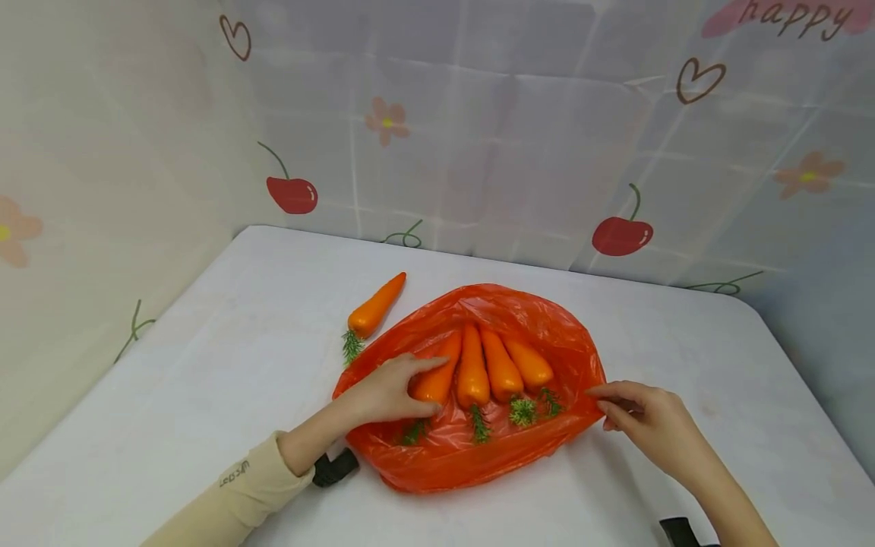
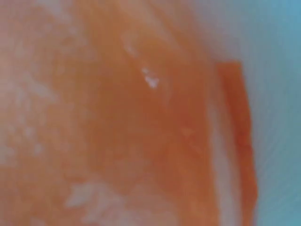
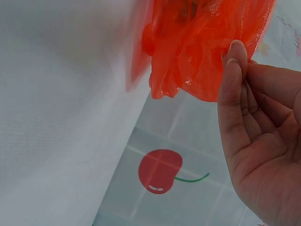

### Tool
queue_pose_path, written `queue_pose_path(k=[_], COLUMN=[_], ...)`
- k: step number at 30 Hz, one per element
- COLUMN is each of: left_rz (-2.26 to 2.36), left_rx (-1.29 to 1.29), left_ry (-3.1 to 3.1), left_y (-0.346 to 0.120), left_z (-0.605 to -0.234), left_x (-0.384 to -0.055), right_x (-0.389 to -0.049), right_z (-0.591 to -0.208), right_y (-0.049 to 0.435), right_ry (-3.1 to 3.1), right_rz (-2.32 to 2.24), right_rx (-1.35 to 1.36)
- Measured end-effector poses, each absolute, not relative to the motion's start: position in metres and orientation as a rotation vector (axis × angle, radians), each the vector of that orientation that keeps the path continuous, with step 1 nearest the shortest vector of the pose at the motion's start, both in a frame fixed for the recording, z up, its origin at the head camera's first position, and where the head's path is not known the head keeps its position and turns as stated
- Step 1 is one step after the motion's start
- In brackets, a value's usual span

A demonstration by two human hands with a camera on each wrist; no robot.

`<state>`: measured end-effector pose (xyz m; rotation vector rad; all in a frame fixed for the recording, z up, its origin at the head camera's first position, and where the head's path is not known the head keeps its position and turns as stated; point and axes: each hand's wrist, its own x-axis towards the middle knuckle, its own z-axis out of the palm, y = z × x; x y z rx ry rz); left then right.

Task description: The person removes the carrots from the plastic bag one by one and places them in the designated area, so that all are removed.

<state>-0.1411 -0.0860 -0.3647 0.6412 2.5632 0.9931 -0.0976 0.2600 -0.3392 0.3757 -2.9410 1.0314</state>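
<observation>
A red plastic bag (image 1: 472, 475) lies spread open on the table, with several orange carrots (image 1: 472, 372) side by side in it, green tops toward the near side. My left hand (image 1: 393, 391) reaches over the bag's left rim and grips the leftmost carrot (image 1: 432, 389), thumb at its near end and fingers across its far side. At the right rim my right hand (image 1: 645, 425) pinches the bag's edge between thumb and forefinger. The right wrist view shows that pinch on the red plastic (image 3: 197, 61) closely. Blurred bag plastic (image 2: 141, 127) fills most of the left wrist view.
One more carrot (image 1: 377, 306) lies outside the bag, just beyond its left rim, tip pointing away. The white table (image 1: 225, 327) meets a curtain (image 1: 478, 167) printed with cherries, flowers and hearts along its back edge.
</observation>
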Motion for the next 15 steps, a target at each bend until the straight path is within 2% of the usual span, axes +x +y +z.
queue_pose_path(k=[15], left_rz=[1.126], left_rx=[0.636], left_ry=[2.550], left_y=[-0.0936], left_z=[-0.3555], left_x=[-0.1448], right_x=[-0.0973], right_z=[-0.3387], right_y=[0.2589], right_ry=[-2.961], right_rz=[1.049], right_rx=[0.353])
